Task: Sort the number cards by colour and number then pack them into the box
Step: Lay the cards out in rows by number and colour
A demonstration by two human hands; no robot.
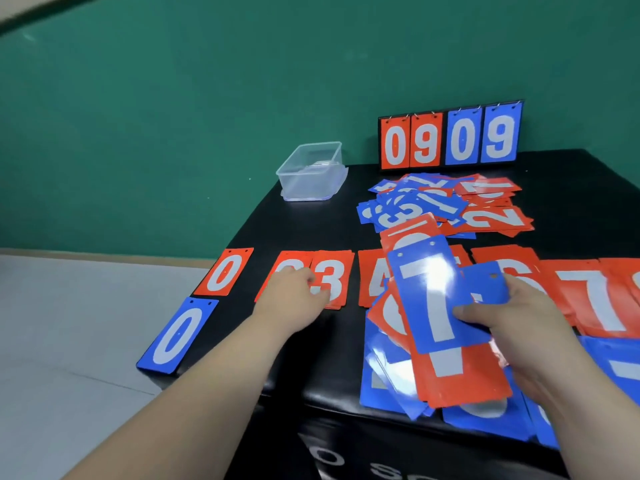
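Right hand [512, 317] has a firm grip on a messy fan [464, 379] of cards. The thumb is pressed on a blue 7 [434, 299] on top, and red ones are splayed out underneath. Left hand [294, 289] sits knuckles-up on the red 2 pile [285, 263], fingertips curled down against the red 3 pile [336, 278] beside it. Honestly can't tell if it's pinching a card or just resting there.

Placing everything else off the box [310, 171]: it's a clear plastic tub, upright, near the far left corner of the black table [294, 223], sitting on what looks like its lid [311, 198]. Something small and greyish shows through near its far wall, too blurry to say what.

The sorted row runs nearer to me than the box. Red 0 [225, 271] is closer and a bit left of it, and blue 0 [178, 336] is closer again, by the table edge. The 2 and 3 piles are straight in front of the box. Then, going right, there's red 4 [370, 278] half hidden by the fan, red 6 [516, 263] and red 7 [595, 299].

Blue cards [384, 386] lie flat under the fan. Right of the box there's a loose heap [446, 206] of mixed red and blue cards. Right of the box and further back, a scoreboard [450, 140] stands upright showing red 0 9 and blue 0 9.
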